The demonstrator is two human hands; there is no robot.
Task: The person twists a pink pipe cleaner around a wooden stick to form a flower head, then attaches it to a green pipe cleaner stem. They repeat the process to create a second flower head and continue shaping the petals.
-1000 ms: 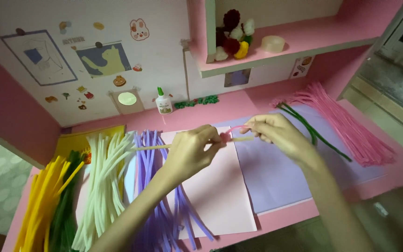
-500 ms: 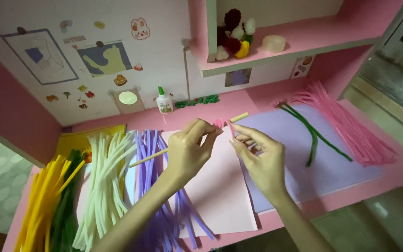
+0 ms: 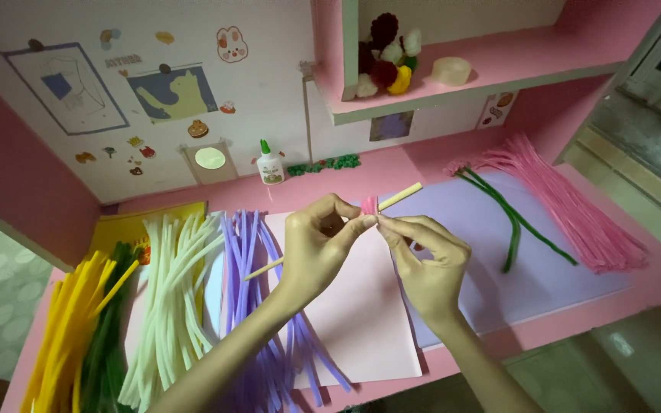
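Now, in the head view, the right hand (image 3: 426, 264) has drawn in from far out along the pink pipe cleaner (image 3: 369, 205) until its fingertips meet those of the left hand (image 3: 317, 246) at the wooden stick (image 3: 338, 233). The long straight run of pink seen a second ago is gone; what remains is a small tight coil bunched on the stick right at the pinch, so the winding looks well advanced. The left hand is closed on the stick, which juts up and away past the grip and slants down behind the palm. The right thumb and forefinger nip the pink coil narrowly. Under the grip lies a pink paper sheet (image 3: 361, 321); left of it, lilac pipe cleaners (image 3: 250, 252); right, green stems (image 3: 510, 226).
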